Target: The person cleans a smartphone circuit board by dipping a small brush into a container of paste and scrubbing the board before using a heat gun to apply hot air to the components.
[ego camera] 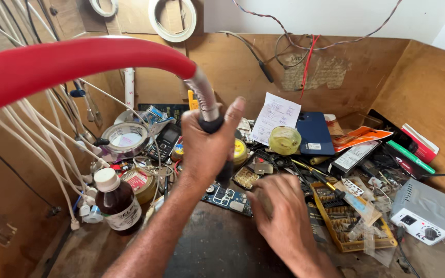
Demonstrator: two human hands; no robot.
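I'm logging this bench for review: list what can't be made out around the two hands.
Head view:
- Hot-air tool nozzle: hidden behind the left hand gripping its handle.
- Whatever the right hand presses: covered by its fingers.
- Circuit board: partly hidden by both hands.
- Red hose: cut off at the left edge.

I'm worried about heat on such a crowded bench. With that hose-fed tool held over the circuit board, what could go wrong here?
1. The left hand aims the black tool down at the circuit board while the right hand rests right beside it; those fingers could get caught by the tip.
2. The brown bottle stands close to the left forearm; a swing might knock it over.
3. The red hose arcs over loose white cables and could snag them.
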